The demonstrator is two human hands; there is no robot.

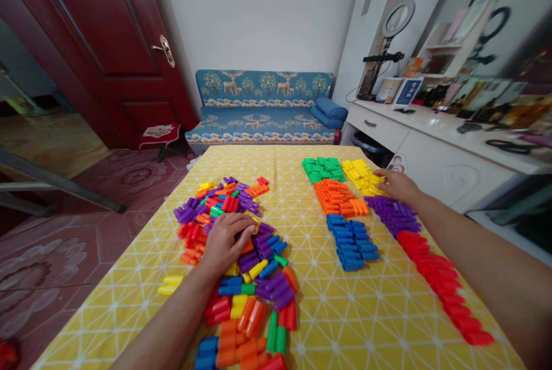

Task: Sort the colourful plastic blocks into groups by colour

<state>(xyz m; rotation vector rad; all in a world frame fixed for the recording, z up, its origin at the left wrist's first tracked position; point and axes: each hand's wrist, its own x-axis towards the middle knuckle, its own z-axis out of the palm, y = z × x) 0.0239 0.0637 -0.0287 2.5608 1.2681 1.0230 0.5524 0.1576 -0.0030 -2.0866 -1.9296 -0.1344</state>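
My left hand (228,241) lies over a mixed heap of colored plastic tube pieces (248,192), its fingers curled around a yellow tube piece (256,224) that shows at the fingertips. Across the table, my right hand (399,185) has its fingers closed at the edge of a yellow pile (360,176), pinching a yellow piece there; the fingertips are partly hidden. Sorted by color around it are a green pile (322,169), an orange pile (338,196), a blue pile (350,241), a purple pile (393,215) and a long red row (444,284).
The table wears a yellow cloth (319,324) with white lines. Behind it stands a blue patterned sofa (259,120). On the right is a white dresser (452,157) with a ring light (397,18); a red door (107,31) and small stool (159,135) are at left.
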